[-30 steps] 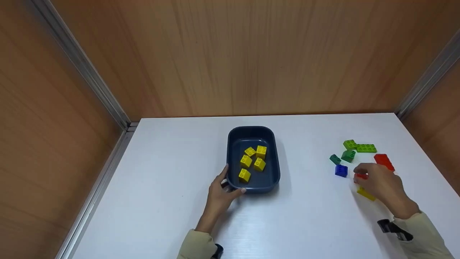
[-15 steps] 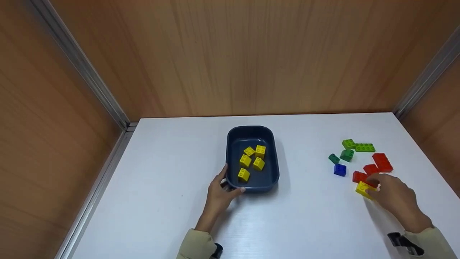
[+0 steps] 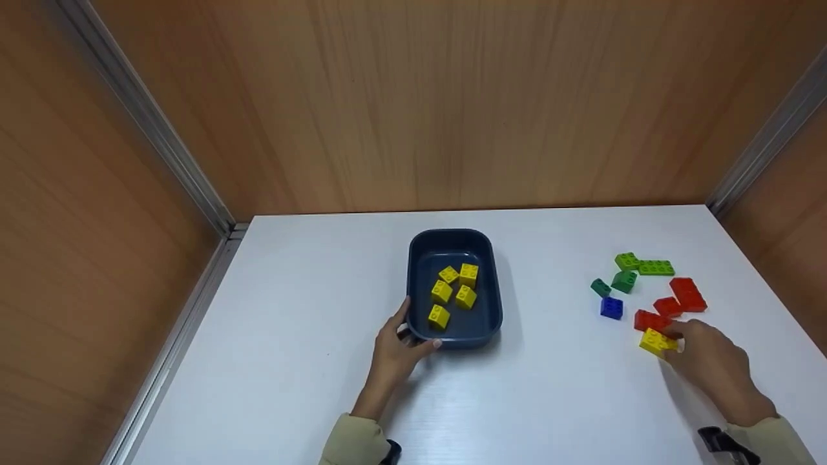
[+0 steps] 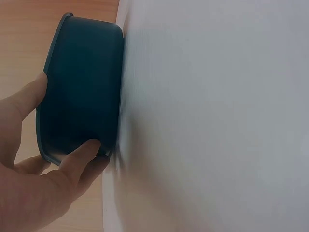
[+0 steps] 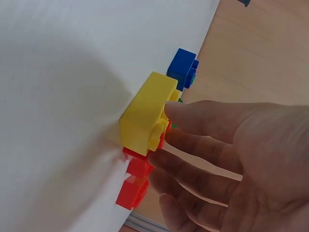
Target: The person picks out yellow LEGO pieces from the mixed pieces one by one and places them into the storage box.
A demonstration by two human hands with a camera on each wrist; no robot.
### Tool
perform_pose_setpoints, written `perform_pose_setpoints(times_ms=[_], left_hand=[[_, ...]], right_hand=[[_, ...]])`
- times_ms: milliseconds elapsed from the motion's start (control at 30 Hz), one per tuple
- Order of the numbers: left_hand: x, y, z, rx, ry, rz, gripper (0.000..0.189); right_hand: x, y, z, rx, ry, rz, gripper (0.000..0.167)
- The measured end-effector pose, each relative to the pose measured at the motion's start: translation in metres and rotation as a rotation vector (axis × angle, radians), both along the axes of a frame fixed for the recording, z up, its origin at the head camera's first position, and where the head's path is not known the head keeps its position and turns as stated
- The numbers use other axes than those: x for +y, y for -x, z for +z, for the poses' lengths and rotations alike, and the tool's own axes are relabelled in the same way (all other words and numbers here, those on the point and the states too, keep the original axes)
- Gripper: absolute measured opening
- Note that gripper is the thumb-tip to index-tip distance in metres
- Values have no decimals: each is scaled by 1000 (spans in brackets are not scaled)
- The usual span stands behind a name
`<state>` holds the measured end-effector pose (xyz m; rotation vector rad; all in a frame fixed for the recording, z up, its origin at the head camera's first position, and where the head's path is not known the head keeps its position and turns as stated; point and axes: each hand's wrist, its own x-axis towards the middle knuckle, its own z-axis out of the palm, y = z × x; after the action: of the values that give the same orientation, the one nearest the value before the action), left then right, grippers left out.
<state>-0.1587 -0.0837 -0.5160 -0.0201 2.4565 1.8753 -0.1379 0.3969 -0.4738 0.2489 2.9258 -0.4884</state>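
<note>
My left hand [image 3: 395, 352] grips the near left corner of a dark blue rectangular dish [image 3: 488, 323]. Its thumb lies along the near rim, and in the left wrist view fingers press the outer wall [image 4: 82, 82]. Several small yellow toy bricks [image 3: 439, 316] lie inside. At the right, my right hand [image 3: 714, 361] reaches the right end of a larger yellow toy brick [image 3: 656, 341] on the table. In the right wrist view the thumb [image 5: 186, 115] overlaps its studs, and the other fingers curve loosely behind. A red brick [image 3: 648, 320] lies just behind the yellow one.
Beyond the right hand are more red bricks [image 3: 689, 295], a blue brick [image 3: 611, 308], dark green bricks [image 3: 624, 281] and light green bricks [image 3: 656, 267]. Wood-grain panels [image 3: 452, 103] rise behind and at both sides of the white table [image 3: 310, 310].
My right hand has drawn back toward the near right, from over the red bricks to the larger yellow brick, leaving the red ones uncovered. The left hand and dish stay put.
</note>
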Motion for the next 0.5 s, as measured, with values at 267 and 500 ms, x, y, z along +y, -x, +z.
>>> perform_pose_setpoints(times_ms=[267, 500], left_hand=[[0, 0, 1, -7, -5, 1, 101], [0, 0, 1, -14, -14, 3, 101]], right_hand=[[-1, 1, -3, -29, -24, 3, 65], [-1, 3, -5, -36, -35, 18, 63]])
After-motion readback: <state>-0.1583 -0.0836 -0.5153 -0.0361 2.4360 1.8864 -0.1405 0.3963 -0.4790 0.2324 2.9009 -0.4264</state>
